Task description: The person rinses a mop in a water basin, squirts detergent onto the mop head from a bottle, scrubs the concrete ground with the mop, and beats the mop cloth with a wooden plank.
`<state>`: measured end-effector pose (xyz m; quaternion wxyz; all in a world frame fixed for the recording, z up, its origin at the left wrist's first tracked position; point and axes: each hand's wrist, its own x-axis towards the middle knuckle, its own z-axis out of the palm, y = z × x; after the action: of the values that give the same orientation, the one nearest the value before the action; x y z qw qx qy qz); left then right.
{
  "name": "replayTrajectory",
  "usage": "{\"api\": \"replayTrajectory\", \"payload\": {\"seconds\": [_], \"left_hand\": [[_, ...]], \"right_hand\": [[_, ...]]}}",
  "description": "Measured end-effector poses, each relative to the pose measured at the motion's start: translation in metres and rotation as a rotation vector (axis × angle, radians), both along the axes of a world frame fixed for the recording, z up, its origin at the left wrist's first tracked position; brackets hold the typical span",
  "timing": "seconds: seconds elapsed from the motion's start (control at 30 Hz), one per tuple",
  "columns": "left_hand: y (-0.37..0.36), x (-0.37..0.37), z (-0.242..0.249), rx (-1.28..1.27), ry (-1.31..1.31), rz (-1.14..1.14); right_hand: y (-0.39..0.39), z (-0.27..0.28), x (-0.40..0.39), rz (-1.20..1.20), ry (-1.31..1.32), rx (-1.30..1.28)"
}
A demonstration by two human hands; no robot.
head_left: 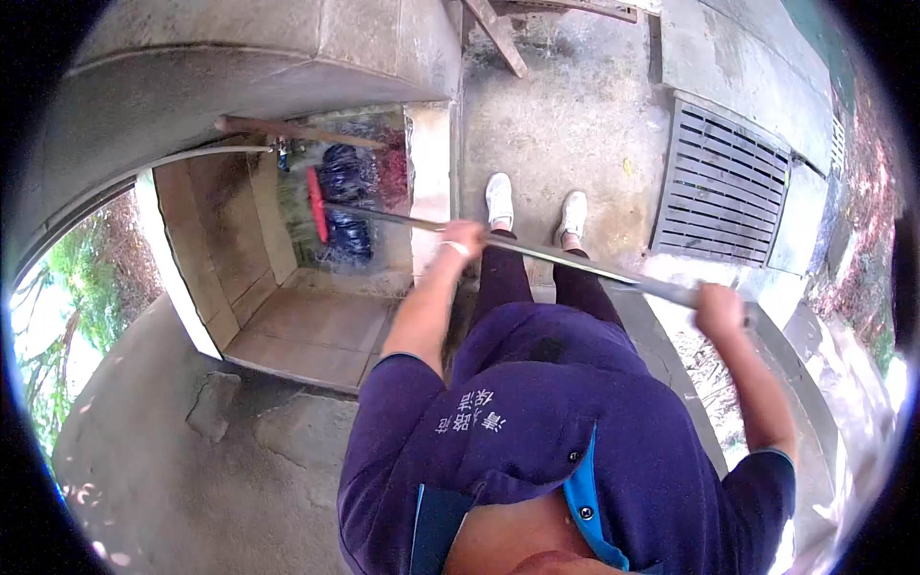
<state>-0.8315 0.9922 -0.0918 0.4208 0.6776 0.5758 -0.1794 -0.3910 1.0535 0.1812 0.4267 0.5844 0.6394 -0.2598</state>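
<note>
A long metal pole (565, 255) crosses in front of my body, with a red head (317, 205) at its far left end. My left hand (464, 238) is wrapped round the pole near its middle, a pale band at the wrist. Near the pole's right end, my right hand (721, 310) grips the thick grey part. The red head is inside a tiled basin, beside a dark, shiny bundle (347, 203) that looks like plastic.
The tiled basin (311, 316) has a pale raised edge and a tap (283, 153) with a hose. A wooden bar (297, 130) lies across it. A slotted drain grate (724, 182) is at the right. Wooden planks (496, 36) lie at the top.
</note>
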Motion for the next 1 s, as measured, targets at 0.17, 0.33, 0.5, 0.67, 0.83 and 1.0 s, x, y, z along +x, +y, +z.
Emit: {"api": "replayTrajectory", "payload": {"seconds": [0.17, 0.33, 0.5, 0.67, 0.83, 1.0], "left_hand": [[-0.010, -0.116, -0.026, -0.258, 0.333, -0.018], [-0.002, 0.037, 0.022, -0.112, 0.047, -0.253], [0.007, 0.201, 0.082, -0.132, -0.418, -0.291], [0.019, 0.168, 0.099, -0.166, -0.422, -0.152], [-0.019, -0.043, -0.007, -0.032, 0.098, -0.032], [-0.032, -0.102, -0.014, -0.181, 0.300, -0.114]], "right_hand": [[-0.006, -0.019, -0.098, 0.222, 0.308, 0.119], [-0.018, -0.010, 0.076, 0.033, 0.255, 0.153], [-0.034, 0.068, 0.264, 0.070, -0.065, 0.203], [-0.011, 0.077, 0.214, 0.072, -0.200, 0.127], [-0.021, -0.013, -0.038, 0.139, 0.086, 0.022], [-0.040, -0.027, -0.079, 0.214, 0.332, 0.097]]}}
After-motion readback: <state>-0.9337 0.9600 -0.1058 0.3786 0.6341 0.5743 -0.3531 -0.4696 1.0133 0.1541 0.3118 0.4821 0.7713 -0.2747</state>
